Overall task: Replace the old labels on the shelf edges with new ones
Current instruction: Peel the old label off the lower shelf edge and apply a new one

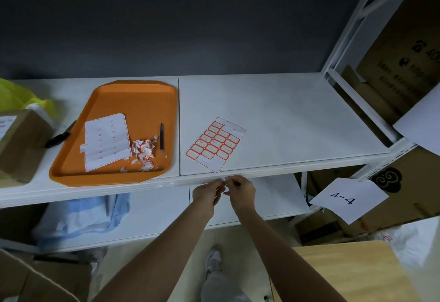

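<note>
My left hand (207,193) and my right hand (241,191) meet at the front edge of the white shelf (285,166). Between their fingertips they pinch a small white label (223,181) right at that edge. On the shelf just behind lies a sheet of red-bordered labels (215,144), partly used. An orange tray (142,101) to the left holds an emptied label backing sheet (106,141), a heap of torn label scraps (144,150) and a dark pen (162,136).
A black marker (59,136), a cardboard box (20,142) and a yellow bag (16,97) sit at the shelf's left end. Blue cloth (90,213) lies on the lower shelf. A paper marked 4-4 (347,199) hangs at the right among cardboard boxes.
</note>
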`<state>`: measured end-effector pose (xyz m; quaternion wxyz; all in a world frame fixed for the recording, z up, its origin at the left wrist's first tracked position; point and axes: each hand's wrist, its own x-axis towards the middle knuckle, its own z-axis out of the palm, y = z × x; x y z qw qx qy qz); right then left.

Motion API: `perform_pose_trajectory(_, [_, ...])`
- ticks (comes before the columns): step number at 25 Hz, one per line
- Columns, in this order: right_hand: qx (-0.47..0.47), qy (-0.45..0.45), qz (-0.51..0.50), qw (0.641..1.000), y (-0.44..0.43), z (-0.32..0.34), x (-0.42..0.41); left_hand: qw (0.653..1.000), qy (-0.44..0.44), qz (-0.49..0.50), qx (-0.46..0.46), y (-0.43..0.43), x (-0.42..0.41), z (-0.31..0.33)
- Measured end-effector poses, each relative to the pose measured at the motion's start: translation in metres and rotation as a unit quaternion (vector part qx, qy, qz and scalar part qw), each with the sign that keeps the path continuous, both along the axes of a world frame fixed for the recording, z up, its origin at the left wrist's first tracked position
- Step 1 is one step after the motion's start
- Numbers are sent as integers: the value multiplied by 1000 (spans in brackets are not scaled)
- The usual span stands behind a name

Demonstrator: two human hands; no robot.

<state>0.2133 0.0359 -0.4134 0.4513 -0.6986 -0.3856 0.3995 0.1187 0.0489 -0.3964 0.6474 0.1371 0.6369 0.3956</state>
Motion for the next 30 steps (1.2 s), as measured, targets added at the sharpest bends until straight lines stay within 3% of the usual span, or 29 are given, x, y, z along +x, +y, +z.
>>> perform_pose_trajectory(30, [-4,-28,11,1000,-1,7,1,994,-8,-98,47,-3,-10,13])
